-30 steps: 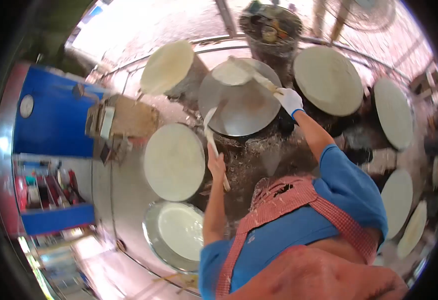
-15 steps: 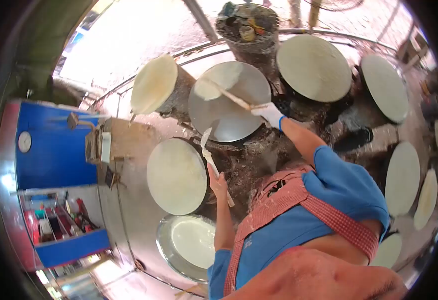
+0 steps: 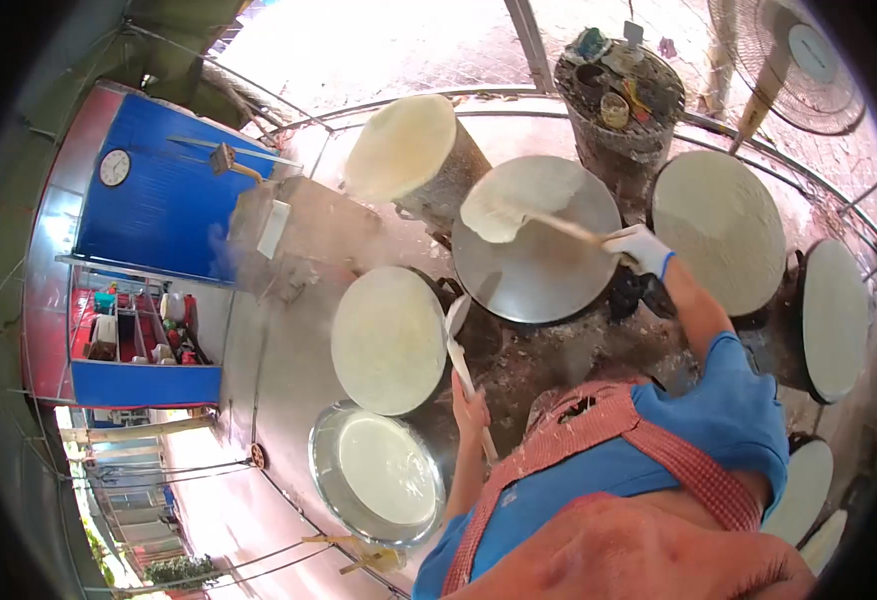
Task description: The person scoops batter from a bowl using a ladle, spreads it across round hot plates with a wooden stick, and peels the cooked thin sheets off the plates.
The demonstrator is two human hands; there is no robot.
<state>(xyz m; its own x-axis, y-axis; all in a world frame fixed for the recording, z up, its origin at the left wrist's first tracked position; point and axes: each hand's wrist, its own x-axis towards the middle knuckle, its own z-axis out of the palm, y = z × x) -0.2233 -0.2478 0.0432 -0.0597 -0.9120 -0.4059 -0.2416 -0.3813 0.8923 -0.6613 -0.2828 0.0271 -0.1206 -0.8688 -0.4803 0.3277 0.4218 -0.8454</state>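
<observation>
My right hand point(image 3: 639, 249), in a white glove, is closed round the handle of a wooden spreader point(image 3: 563, 226). The spreader's far end lies at the edge of a patch of pale batter point(image 3: 523, 190) on a round metal griddle point(image 3: 528, 280). Batter covers the griddle's upper left part, while bare metal shows below it. My bare left hand point(image 3: 470, 405) grips the pale handle of a batter-coated ladle point(image 3: 457, 318), held apart from the griddle's lower left edge. Beside the ladle is another round griddle covered with a pale sheet point(image 3: 388, 340).
A metal basin point(image 3: 323, 470) of white batter stands at lower left. More pale-covered rounds point(image 3: 718, 235) point(image 3: 403, 150) surround me. A drum point(image 3: 613, 140) with small containers on top stands behind the griddle, and a fan point(image 3: 798, 65) at upper right.
My view has turned, so the griddles appear farther right. The spreader's end has moved from the upper left of the batter to its lower edge. Both hands keep their tools.
</observation>
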